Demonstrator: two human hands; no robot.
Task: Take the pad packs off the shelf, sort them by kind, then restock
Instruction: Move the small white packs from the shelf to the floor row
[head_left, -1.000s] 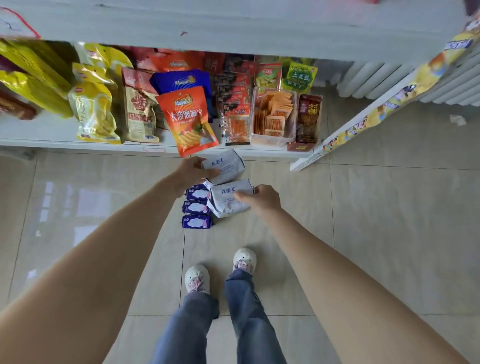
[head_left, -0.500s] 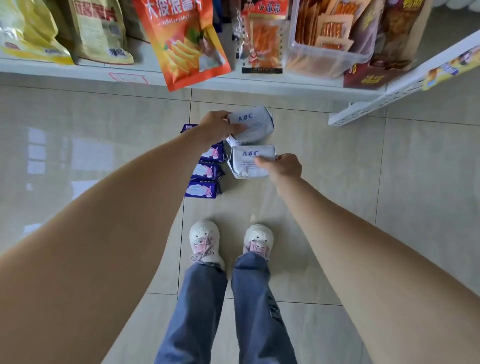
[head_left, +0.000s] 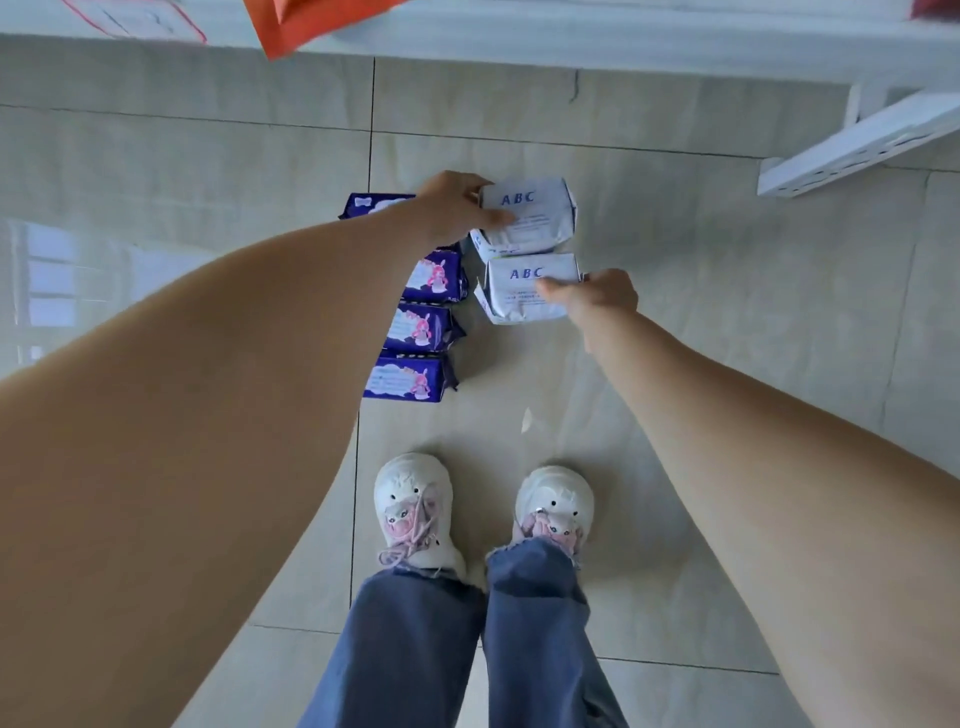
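On the floor before the shelf (head_left: 623, 36) | left hand (head_left: 457, 208) grips the far white ABC pack (head_left: 535, 218), right hand (head_left: 597, 296) pinches the near white ABC pack (head_left: 519, 296) | purple packs (head_left: 426, 327) line up just left | risk: a careless release nudges white packs into purple, mixing kinds.

Both bare arms stretch forward and down. The left hand (head_left: 457, 208) grips the farther white ABC pack (head_left: 535, 215) at its left end — the right hand (head_left: 597, 296) pinches the nearer white ABC pack (head_left: 524, 291).
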